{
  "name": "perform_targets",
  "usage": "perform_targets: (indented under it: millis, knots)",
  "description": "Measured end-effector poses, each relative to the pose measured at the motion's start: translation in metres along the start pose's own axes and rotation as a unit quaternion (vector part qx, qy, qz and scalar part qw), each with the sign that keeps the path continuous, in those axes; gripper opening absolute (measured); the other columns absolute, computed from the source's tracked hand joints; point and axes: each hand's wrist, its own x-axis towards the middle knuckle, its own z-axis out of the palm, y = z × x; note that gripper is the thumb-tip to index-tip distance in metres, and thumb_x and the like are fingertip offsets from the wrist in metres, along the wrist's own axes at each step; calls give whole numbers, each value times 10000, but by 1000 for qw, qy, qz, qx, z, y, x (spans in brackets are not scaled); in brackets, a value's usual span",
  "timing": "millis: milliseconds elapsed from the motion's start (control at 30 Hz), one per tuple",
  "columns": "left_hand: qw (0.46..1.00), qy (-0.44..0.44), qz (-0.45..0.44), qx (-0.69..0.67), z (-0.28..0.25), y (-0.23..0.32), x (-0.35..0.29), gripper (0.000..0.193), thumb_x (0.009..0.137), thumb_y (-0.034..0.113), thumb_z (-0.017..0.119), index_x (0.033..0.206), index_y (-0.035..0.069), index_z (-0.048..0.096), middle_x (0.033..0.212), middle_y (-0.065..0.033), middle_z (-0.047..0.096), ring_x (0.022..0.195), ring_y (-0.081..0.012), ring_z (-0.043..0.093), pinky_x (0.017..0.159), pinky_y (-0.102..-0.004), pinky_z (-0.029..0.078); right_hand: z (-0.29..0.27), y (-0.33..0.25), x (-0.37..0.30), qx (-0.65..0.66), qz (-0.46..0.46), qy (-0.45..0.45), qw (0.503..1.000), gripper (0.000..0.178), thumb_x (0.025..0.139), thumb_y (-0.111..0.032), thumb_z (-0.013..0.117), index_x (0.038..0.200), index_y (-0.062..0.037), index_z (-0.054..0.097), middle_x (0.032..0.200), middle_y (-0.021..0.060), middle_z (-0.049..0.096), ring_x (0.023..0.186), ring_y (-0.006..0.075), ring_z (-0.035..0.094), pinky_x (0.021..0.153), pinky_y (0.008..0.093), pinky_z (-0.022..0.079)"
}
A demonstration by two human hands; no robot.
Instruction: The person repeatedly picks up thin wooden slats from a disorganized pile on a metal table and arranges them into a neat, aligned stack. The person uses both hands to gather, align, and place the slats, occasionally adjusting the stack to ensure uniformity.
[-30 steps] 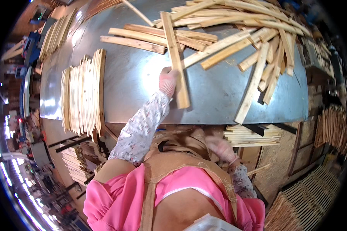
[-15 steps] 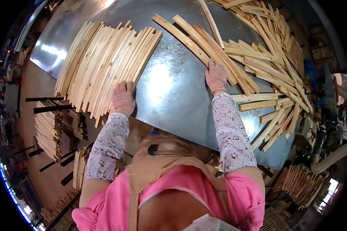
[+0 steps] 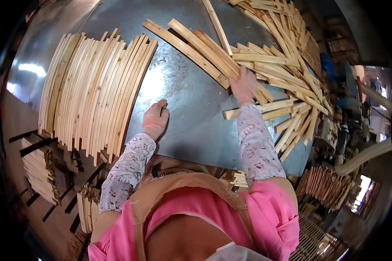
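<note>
My left hand (image 3: 155, 119), in a pale pinkish work glove, is just above the bare metal tabletop (image 3: 178, 130). Its fingers are slightly bent and apart from the thumb, with nothing held. To its left lies a row of wooden strips (image 3: 96, 91) set side by side, their near ends uneven over the table edge. My right hand (image 3: 244, 87), gloved too, is closed around a wooden strip (image 3: 209, 48) in a small slanting group; part of that grip is hidden under the hand. A shorter strip (image 3: 231, 114) lies just nearer me.
A loose, crisscrossed heap of wooden strips (image 3: 287, 65) covers the table's right side. One single strip (image 3: 217, 26) lies at the far middle. Below the left edge, stacked strips (image 3: 39, 169) rest by dark metal bars (image 3: 37, 146). A pale hose (image 3: 363, 156) curves at right.
My left hand has come off the row of strips and moved right over bare metal. My right hand has shifted right along the slanting strips, its fingers more curled. The view has shifted.
</note>
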Motion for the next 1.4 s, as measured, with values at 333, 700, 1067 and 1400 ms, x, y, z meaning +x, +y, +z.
perform_targets:
  millis: [333, 700, 1067, 1400]
  knots:
    - [991, -8, 12, -134, 91, 92, 20, 404, 1064, 299, 615, 1368, 40, 671, 1248, -237, 740, 1204, -406, 698, 1079, -440, 532, -3, 74, -71, 80, 32, -125, 988, 886, 806, -402, 848, 1563, -122, 482, 1398, 298, 598, 1311, 476, 578, 1092, 563, 476]
    - [874, -169, -150, -430, 142, 129, 38, 598, 1057, 426, 640, 1387, -71, 602, 1167, -143, 709, 1058, -254, 663, 1006, -383, 527, -1, -13, -125, 524, 55, -261, 809, 388, 1011, -355, 676, 1191, -18, 747, 1063, 252, 759, 983, 427, 728, 876, 489, 564]
    - [983, -15, -162, -83, 8, -34, -28, 569, 989, 446, 674, 1356, 11, 667, 1069, -262, 763, 994, -401, 745, 922, -487, 563, 46, -79, -17, 105, -85, -82, 987, 887, 850, -362, 831, 1611, -157, 424, 1380, 217, 622, 1235, 419, 629, 1058, 510, 515]
    - [882, 31, -192, -429, -130, -66, -61, 408, 999, 242, 742, 1280, -40, 653, 1042, -46, 723, 932, -128, 650, 840, -306, 538, 8, -182, -134, 759, 165, -392, 493, 858, 867, -164, 671, 1657, -128, 339, 1167, 211, 695, 1027, 358, 723, 923, 473, 642]
